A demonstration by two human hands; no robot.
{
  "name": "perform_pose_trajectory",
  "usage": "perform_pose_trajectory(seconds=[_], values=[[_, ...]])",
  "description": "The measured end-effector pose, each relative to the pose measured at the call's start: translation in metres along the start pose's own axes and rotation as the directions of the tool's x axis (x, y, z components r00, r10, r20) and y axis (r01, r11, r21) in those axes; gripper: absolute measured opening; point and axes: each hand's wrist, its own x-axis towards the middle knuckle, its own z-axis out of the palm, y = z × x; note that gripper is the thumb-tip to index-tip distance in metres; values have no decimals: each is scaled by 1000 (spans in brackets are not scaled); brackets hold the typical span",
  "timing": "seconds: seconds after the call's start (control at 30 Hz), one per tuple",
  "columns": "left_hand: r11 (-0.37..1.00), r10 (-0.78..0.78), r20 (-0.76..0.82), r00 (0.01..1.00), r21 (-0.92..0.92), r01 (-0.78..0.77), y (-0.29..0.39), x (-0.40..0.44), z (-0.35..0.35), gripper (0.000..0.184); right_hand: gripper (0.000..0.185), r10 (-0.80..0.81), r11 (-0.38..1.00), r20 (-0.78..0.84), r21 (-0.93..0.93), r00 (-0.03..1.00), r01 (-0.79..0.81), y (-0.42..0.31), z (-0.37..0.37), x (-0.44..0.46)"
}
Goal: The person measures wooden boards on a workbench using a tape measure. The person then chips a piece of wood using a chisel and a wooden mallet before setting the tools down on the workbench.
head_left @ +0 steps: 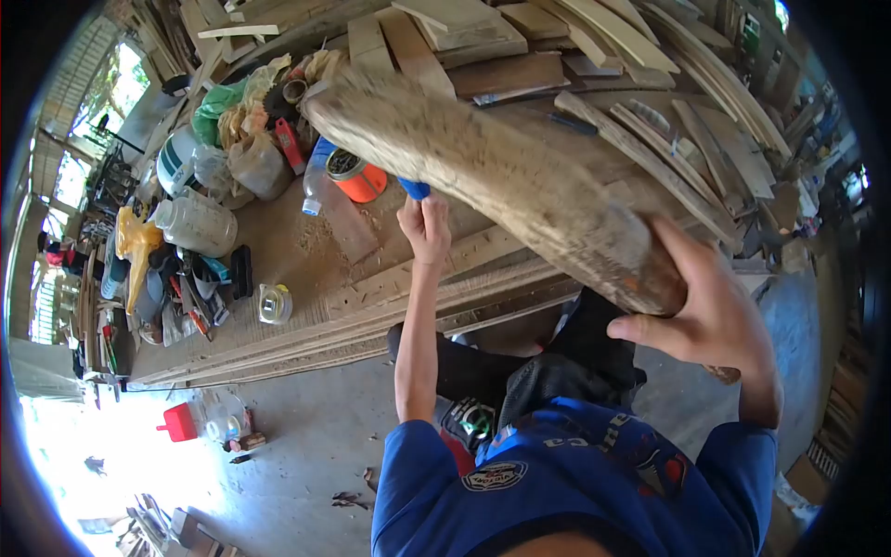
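A long, curved piece of rough wood point(501, 172) slants across the view above the workbench, slightly blurred. My right hand point(710, 302) grips its lower right end, with the thumb underneath and the fingers over the far side. Below the wood's middle, my left hand point(426, 230) is closed in a fist on a blue handle point(415, 188). The rest of that handle's tool is hidden behind the wood. Close to the left hand stands an orange can point(360, 178) with dark contents. A clear plastic bottle point(314, 190) lies beside the can.
Boards and offcuts point(483, 37) cover the bench's far side. A white jar point(197, 223), plastic bags point(260, 165), hand tools point(197, 292) and a tape measure point(275, 304) crowd the left. The bench's near edge point(278, 348) is in front of me. A red dustpan-like object point(180, 422) lies on the floor.
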Motion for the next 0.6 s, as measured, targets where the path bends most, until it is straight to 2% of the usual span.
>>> perform_pose_trajectory(seconds=[0.03, 0.07, 0.1, 0.17, 0.2, 0.23, 0.3, 0.33, 0.37, 0.4, 0.43, 0.47, 0.5, 0.53, 0.57, 0.6], values=[[1000, -12, 7, 1000, 3, 12, 0, -4, -2, 30, 71, -72, 996, -51, -59, 996, 69, -2, -2, -4], [998, -65, 31, 997, -24, 65, -2, -5, -2, 29, 80, 18, 978, -62, 206, 998, -5, -8, -5, -3], [992, -116, 57, 992, -49, 119, -3, -5, -3, 28, 80, 20, 978, -60, 210, 998, -7, -12, -2, -2], [979, -168, 64, 984, -109, 174, -9, -7, -5, 29, 85, 56, 840, -436, 507, 898, 194, -21, 5, -2], [974, -167, 67, 984, -142, 175, -8, -6, -5, 29, 85, 9, 861, -447, 459, 894, 221, -26, -1, 2], [969, -165, 70, 984, -176, 175, -7, -5, -4, 30, 85, 13, 861, -447, 459, 894, 217, -23, 0, 5], [960, -184, 87, 979, -198, 198, -9, -6, -6, 30, 78, -70, 979, -350, 157, 934, 132, -14, 8, 7], [971, -160, 100, 982, -162, 174, -12, -6, -7, 29, 68, 26, 991, -243, 133, 970, 6, -7, 13, 3], [981, -130, 113, 985, -128, 144, -15, -5, -7, 28, 68, 22, 991, -246, 130, 969, 11, 0, 16, -1], [956, -207, 87, 974, -195, 220, -15, -5, -8, 28, 66, 98, 975, -114, 209, 989, -73, 7, 19, -6], [956, -197, 85, 977, -206, 211, -18, 0, -7, 28, 63, 159, 952, 23, 262, 987, -159, 16, 19, -9], [933, -191, 77, 979, -295, 205, -21, 2, -6, 27, 63, 149, 958, 28, 242, 988, -151, 29, 21, -11], [905, -207, 78, 975, -363, 222, -20, -4, -11, 27, 63, 98, 970, -49, 228, 994, -85, 41, 30, -19], [951, -210, 57, 976, -219, 217, -13, -4, -7, 33, 63, 42, 977, -127, 213, 991, -15, 50, 41, -27], [955, -204, 48, 978, -210, 210, -14, -2, -7, 33, 63, 30, 977, -121, 215, 992, -3, 58, 50, -31], [991, -129, 157, 979, -20, 134, -16, -2, -9, 33, 63, 114, 970, -138, 230, 984, -81, 63, 60, -38]])
